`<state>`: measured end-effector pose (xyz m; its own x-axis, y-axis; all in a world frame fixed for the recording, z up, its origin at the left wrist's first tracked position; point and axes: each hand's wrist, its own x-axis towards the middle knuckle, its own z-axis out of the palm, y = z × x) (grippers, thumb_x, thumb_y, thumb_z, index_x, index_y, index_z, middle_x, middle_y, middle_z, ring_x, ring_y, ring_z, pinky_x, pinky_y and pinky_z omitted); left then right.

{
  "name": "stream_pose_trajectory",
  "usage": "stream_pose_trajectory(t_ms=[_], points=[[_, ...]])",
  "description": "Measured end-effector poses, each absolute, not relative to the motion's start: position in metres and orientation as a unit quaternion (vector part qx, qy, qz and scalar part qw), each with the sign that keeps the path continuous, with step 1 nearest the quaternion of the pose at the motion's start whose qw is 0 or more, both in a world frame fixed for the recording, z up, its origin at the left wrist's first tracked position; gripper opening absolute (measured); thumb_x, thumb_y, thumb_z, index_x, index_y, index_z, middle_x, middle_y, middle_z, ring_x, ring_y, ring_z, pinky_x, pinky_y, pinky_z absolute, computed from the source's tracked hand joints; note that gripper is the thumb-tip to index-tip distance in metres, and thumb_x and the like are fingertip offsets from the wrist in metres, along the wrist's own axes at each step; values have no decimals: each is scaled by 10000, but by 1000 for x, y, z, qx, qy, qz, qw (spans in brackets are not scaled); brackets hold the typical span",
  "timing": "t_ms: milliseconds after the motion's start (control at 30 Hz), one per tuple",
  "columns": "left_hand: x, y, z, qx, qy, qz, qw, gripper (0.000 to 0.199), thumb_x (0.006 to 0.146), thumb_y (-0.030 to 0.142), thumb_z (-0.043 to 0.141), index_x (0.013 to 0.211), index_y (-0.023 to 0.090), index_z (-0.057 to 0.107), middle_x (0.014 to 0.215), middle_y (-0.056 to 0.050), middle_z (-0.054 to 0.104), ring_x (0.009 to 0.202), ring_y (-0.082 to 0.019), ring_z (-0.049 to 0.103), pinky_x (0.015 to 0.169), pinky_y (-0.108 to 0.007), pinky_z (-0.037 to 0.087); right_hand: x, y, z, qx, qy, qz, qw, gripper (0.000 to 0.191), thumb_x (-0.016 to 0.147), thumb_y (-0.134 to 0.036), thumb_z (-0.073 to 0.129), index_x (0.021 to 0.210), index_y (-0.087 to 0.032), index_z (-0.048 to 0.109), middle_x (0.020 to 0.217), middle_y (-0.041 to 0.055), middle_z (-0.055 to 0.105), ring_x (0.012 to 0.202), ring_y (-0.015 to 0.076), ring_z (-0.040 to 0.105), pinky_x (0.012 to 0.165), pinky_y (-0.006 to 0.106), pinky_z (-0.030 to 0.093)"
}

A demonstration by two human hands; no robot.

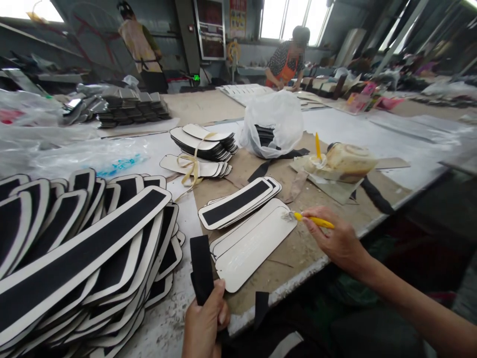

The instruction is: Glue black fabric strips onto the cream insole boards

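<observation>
My right hand [331, 236] is closed on a yellow-handled brush [316, 220], whose bristles touch the far right end of a plain white panel [257, 246]. Wet-looking streaks show on that panel. In my left hand [208, 315], closed, are black strips [201, 266], held upright at the panel's near left end. Just beyond the white panel is a small stack of white panels with black centres [236, 203]. A large fanned pile of similar panels [85, 248] fills the left side.
A glue-stained container [350, 161] stands at the right beside another yellow tool [318, 146]. Behind are a white plastic bag [274, 122] and a tied bundle [203, 144]. The table edge [316, 266] runs diagonally. Two people work farther back.
</observation>
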<state>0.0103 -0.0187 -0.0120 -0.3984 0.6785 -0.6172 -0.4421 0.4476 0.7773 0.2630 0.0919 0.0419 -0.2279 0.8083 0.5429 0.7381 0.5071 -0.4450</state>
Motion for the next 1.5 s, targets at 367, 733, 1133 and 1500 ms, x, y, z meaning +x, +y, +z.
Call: stream_pose_trajectory(t_ms=[367, 733, 1133, 1500], points=[[14, -25, -12, 76, 676, 522, 514, 453, 517, 525, 756, 647, 180, 493, 310, 104, 295, 307, -56, 236, 356, -209, 139, 258, 82, 43, -414, -859, -87, 288, 122, 892, -175, 500, 966, -184, 597, 895, 90, 665, 861, 204, 640, 792, 328, 540], [11, -31, -13, 80, 680, 517, 514, 483, 531, 556, 749, 689, 141, 559, 313, 100, 300, 323, -61, 243, 369, -218, 155, 208, 40, 41, -348, -870, 79, 340, 175, 870, -101, 493, 989, -190, 585, 869, 73, 641, 830, 176, 608, 747, 286, 536], [6, -51, 41, 105, 558, 567, 597, 300, 771, 434, 620, 763, 140, 562, 488, 97, 262, 433, -48, 230, 437, -219, 202, 195, 45, 81, -425, -731, 380, 374, 304, 939, -405, 394, 774, -209, 558, 722, 30, 562, 689, 160, 563, 635, 279, 482], [48, -63, 36, 227, 490, 480, 691, 339, 862, 463, 483, 834, 131, 546, 478, 59, 391, 436, -83, 385, 468, -240, 263, 157, 31, 63, -457, -559, 628, 289, 347, 743, -502, 650, 716, -179, 524, 527, -88, 355, 428, 48, 302, 395, 191, 274]])
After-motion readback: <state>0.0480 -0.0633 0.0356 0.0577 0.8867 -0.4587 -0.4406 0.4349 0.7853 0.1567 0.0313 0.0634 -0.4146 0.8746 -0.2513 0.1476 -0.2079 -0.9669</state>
